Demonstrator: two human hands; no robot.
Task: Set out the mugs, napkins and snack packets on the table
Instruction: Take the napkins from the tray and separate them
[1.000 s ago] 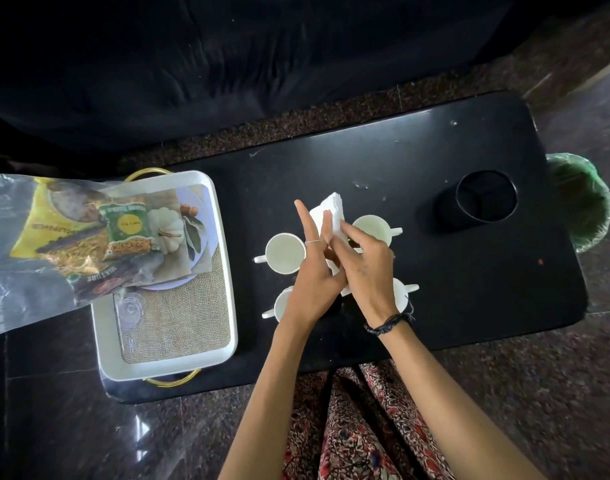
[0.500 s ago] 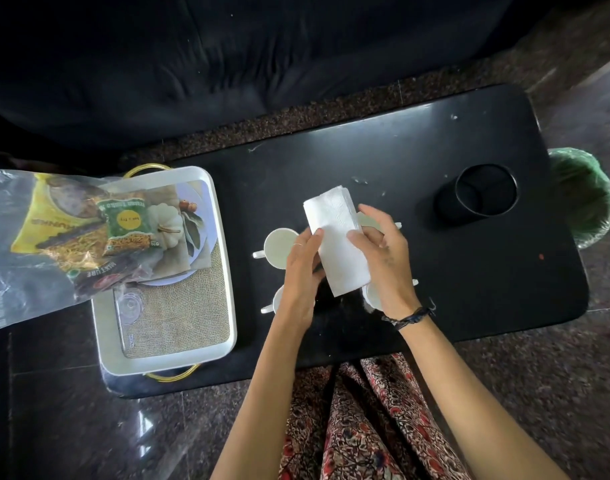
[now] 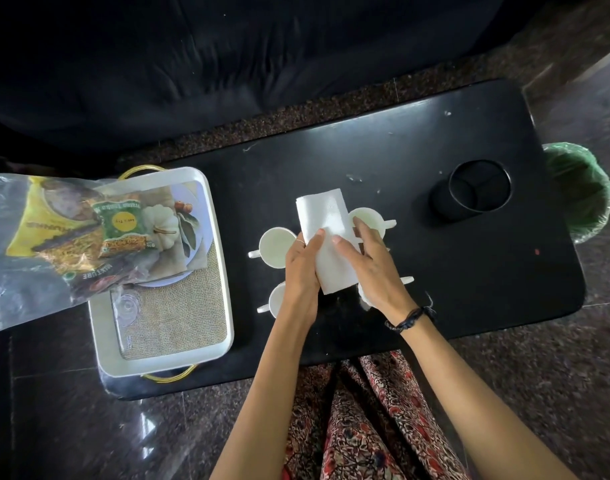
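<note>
Fingers: the left hand (image 3: 298, 271) and the right hand (image 3: 372, 268) both hold the folded stack of white paper napkins (image 3: 326, 239). Each thumb lies on top of the stack, and the other fingers curl round its sides.

Napkins: the stack is up in the air, over the middle of the four mugs. It is not on the table yet.

Mugs: four small white mugs with handles sit close together on the flat black table (image 3: 435, 133). One is at the far left (image 3: 275, 247), one at the near left (image 3: 277, 299), one at the far right (image 3: 367, 220). The near right one (image 3: 364, 294) is mostly hidden under the right hand, so I can only see its edge.

Snacks: the yellow and green snack packets in a clear plastic bag (image 3: 71, 233) lie across the white tray with gold handles (image 3: 223, 306), at the left end of the table.

Done: the mugs look set out.

Left to do: I think the napkins must be put down next. The snack packets need to come out of the bag and go on the table.

Other things: a round black holder (image 3: 469, 192) stands near the right end.
</note>
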